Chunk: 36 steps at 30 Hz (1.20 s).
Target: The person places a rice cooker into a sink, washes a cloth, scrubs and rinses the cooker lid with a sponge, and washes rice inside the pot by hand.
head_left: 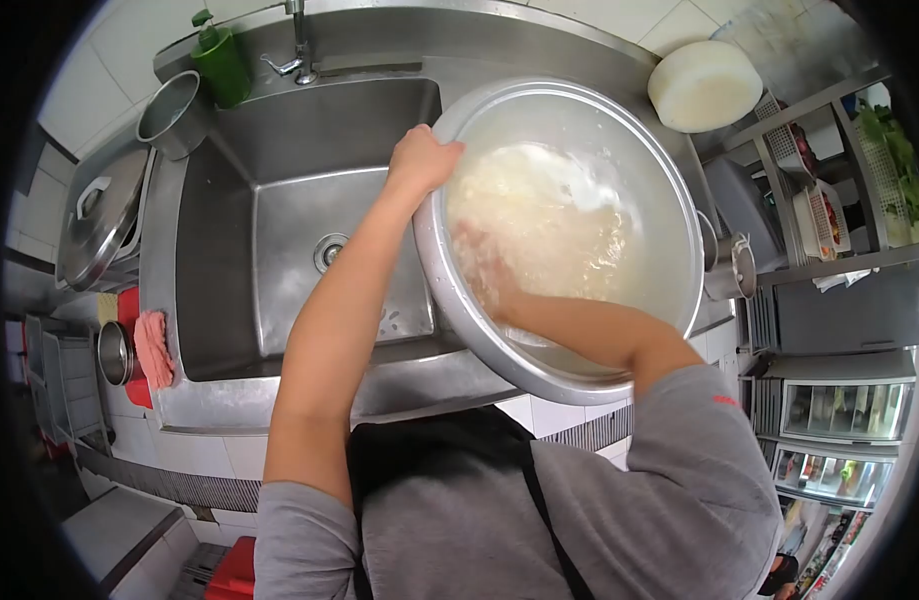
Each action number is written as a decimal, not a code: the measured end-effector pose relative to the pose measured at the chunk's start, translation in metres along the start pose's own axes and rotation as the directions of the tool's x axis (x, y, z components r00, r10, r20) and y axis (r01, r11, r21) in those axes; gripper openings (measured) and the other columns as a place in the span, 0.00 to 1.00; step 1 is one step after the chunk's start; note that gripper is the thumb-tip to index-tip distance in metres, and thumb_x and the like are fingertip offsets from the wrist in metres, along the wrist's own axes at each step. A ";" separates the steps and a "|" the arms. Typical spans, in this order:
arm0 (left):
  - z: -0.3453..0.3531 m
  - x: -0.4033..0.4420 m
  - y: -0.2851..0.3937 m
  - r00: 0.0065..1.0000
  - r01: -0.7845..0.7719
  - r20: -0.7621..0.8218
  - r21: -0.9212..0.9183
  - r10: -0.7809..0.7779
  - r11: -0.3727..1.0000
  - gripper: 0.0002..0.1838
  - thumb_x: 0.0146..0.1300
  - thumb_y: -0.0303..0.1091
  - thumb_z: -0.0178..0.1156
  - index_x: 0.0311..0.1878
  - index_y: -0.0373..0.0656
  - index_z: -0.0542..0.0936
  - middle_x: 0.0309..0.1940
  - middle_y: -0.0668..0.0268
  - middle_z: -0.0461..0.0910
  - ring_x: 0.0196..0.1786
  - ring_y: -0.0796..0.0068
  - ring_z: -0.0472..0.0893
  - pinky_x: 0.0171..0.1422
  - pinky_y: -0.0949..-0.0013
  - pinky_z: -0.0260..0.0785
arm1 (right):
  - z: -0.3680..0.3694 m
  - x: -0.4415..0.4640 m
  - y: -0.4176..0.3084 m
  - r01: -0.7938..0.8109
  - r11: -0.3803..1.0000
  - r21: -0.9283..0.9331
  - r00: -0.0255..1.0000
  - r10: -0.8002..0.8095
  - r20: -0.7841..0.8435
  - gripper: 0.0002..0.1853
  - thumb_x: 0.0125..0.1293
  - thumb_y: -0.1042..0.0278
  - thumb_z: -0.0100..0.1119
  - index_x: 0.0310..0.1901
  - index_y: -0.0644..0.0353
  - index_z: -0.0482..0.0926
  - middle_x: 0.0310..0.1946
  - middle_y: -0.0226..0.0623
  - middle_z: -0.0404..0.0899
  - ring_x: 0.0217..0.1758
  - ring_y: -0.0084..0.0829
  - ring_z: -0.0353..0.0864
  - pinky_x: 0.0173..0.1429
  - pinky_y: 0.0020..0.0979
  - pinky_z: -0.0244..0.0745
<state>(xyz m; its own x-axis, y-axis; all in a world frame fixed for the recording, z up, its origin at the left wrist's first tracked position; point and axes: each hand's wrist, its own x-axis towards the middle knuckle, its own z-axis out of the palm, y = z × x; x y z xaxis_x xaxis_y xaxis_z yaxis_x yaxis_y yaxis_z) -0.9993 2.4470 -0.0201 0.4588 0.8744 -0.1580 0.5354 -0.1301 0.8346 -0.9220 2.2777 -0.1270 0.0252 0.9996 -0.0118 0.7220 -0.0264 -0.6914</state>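
A large round metal pot (441,262) stands tipped toward me at the right of the sink. Its left rim is gripped by my left hand (424,160), fingers closed over the edge. Cloudy whitish water (569,230) fills the lower part of the pot, with pale matter in it that I cannot make out. Inside, against the near left wall, my right hand (487,268) is down in this water. Splashing and motion blur its fingers, so what it may hold is hidden.
The steel sink (294,240) with its drain lies left of the pot, under a faucet (301,65). A green pump bottle (221,65), a metal container (172,118) and a pink cloth (153,348) sit around it. At the back right is a whitish round tub (706,86).
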 end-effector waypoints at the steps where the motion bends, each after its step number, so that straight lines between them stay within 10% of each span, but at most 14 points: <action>1: -0.001 -0.001 -0.001 1.000 0.017 0.012 -0.028 -0.016 0.999 0.25 0.46 0.42 0.59 0.41 0.29 0.73 0.41 0.45 0.75 0.48 0.52 0.74 0.51 0.62 0.66 | 0.002 0.012 0.000 -0.056 0.998 0.023 0.997 0.055 0.044 0.25 0.58 0.57 0.44 0.57 0.58 0.64 0.58 0.43 0.61 0.64 0.35 0.56 0.64 0.34 0.53; 4: -0.002 -0.002 0.003 1.000 -0.008 -0.014 0.066 0.009 0.998 0.25 0.47 0.42 0.59 0.41 0.28 0.73 0.41 0.45 0.75 0.46 0.51 0.75 0.51 0.62 0.67 | 0.005 0.027 0.005 -0.077 0.974 -0.213 0.979 0.114 0.168 0.26 0.57 0.57 0.46 0.58 0.57 0.63 0.59 0.44 0.60 0.64 0.37 0.55 0.64 0.36 0.51; 15: -0.011 -0.014 -0.002 1.000 -0.019 -0.022 0.025 0.019 1.000 0.24 0.49 0.40 0.58 0.41 0.26 0.71 0.39 0.40 0.74 0.45 0.47 0.75 0.50 0.60 0.67 | 0.020 0.146 0.102 -0.214 0.868 -0.447 0.968 0.130 -0.213 0.31 0.52 0.56 0.53 0.59 0.54 0.62 0.61 0.46 0.56 0.65 0.43 0.54 0.66 0.45 0.46; 17: -0.008 -0.022 -0.003 1.000 0.005 -0.004 0.025 -0.005 1.000 0.24 0.49 0.40 0.58 0.41 0.25 0.71 0.39 0.39 0.74 0.45 0.47 0.75 0.50 0.60 0.67 | -0.029 0.155 0.059 -0.449 0.623 -0.641 0.819 0.573 -0.017 0.34 0.54 0.54 0.50 0.62 0.55 0.56 0.62 0.48 0.55 0.65 0.43 0.53 0.66 0.42 0.46; 19: -0.008 -0.022 -0.007 0.999 -0.051 -0.016 0.050 0.052 0.997 0.24 0.49 0.41 0.58 0.40 0.25 0.71 0.39 0.39 0.74 0.45 0.47 0.74 0.50 0.60 0.67 | -0.017 0.176 0.149 -0.692 0.618 -0.373 0.718 0.536 -0.444 0.36 0.55 0.54 0.48 0.64 0.59 0.50 0.61 0.49 0.56 0.64 0.44 0.56 0.65 0.47 0.46; 22: -0.003 -0.026 -0.007 0.999 -0.014 -0.041 0.009 0.014 1.000 0.23 0.48 0.40 0.58 0.38 0.25 0.72 0.38 0.39 0.74 0.44 0.47 0.75 0.49 0.60 0.67 | -0.026 0.199 0.199 -0.712 0.702 0.015 0.616 0.635 -0.466 0.37 0.56 0.54 0.48 0.63 0.62 0.48 0.61 0.48 0.56 0.62 0.46 0.58 0.64 0.50 0.46; 25: -0.002 -0.023 -0.002 0.996 -0.041 -0.075 -0.029 0.039 0.999 0.22 0.48 0.39 0.57 0.37 0.25 0.72 0.37 0.40 0.74 0.44 0.47 0.75 0.49 0.60 0.67 | -0.023 0.168 0.115 -0.728 0.538 -0.425 0.642 0.320 -0.697 0.33 0.59 0.55 0.44 0.63 0.61 0.49 0.61 0.48 0.56 0.62 0.45 0.57 0.65 0.46 0.48; 28: 0.007 -0.021 -0.011 0.990 -0.070 -0.123 -0.010 0.068 0.997 0.21 0.47 0.40 0.58 0.33 0.27 0.72 0.34 0.42 0.75 0.41 0.49 0.76 0.46 0.61 0.67 | -0.007 0.129 0.079 -0.531 0.438 -0.725 0.841 0.379 -0.387 0.28 0.63 0.59 0.37 0.62 0.63 0.50 0.63 0.46 0.51 0.66 0.39 0.51 0.67 0.39 0.45; 30: 0.004 -0.019 -0.009 0.978 -0.104 -0.180 0.007 0.103 0.995 0.20 0.46 0.41 0.58 0.29 0.29 0.72 0.31 0.44 0.76 0.38 0.51 0.77 0.43 0.61 0.67 | -0.001 0.078 0.035 -0.439 0.889 0.134 0.861 0.458 -0.221 0.26 0.65 0.62 0.35 0.62 0.63 0.50 0.65 0.40 0.48 0.67 0.34 0.46 0.67 0.34 0.44; 31: 0.002 -0.021 -0.006 0.988 -0.070 -0.136 0.009 0.071 0.997 0.21 0.47 0.40 0.57 0.34 0.27 0.72 0.35 0.42 0.75 0.42 0.49 0.76 0.46 0.61 0.67 | 0.003 0.056 0.022 -0.269 0.765 0.586 0.898 0.418 -0.134 0.25 0.66 0.64 0.34 0.63 0.63 0.50 0.65 0.38 0.46 0.68 0.32 0.44 0.67 0.32 0.43; 34: 0.001 -0.022 -0.002 0.993 -0.043 -0.111 -0.013 0.041 0.999 0.23 0.48 0.39 0.56 0.39 0.25 0.72 0.39 0.40 0.74 0.45 0.47 0.74 0.50 0.60 0.66 | 0.034 0.041 0.079 -0.293 0.857 0.425 0.935 0.350 -0.061 0.24 0.65 0.65 0.34 0.63 0.59 0.51 0.62 0.38 0.54 0.66 0.31 0.52 0.65 0.31 0.51; 36: 0.001 -0.024 -0.006 0.992 -0.039 -0.124 -0.018 0.036 0.999 0.23 0.48 0.39 0.56 0.39 0.25 0.72 0.39 0.40 0.74 0.46 0.47 0.74 0.51 0.60 0.66 | 0.029 0.049 0.075 -0.016 0.971 0.237 0.979 0.064 -0.195 0.24 0.63 0.63 0.37 0.60 0.61 0.58 0.57 0.41 0.63 0.59 0.34 0.63 0.60 0.34 0.59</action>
<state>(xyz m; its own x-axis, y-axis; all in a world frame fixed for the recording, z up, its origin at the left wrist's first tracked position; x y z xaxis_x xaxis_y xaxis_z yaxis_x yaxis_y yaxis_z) -1.0129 2.4261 -0.0224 0.3866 0.9202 -0.0610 0.5039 -0.1553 0.8497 -0.8870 2.3249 -0.2002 0.2057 0.9749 0.0855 0.5374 -0.0395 -0.8424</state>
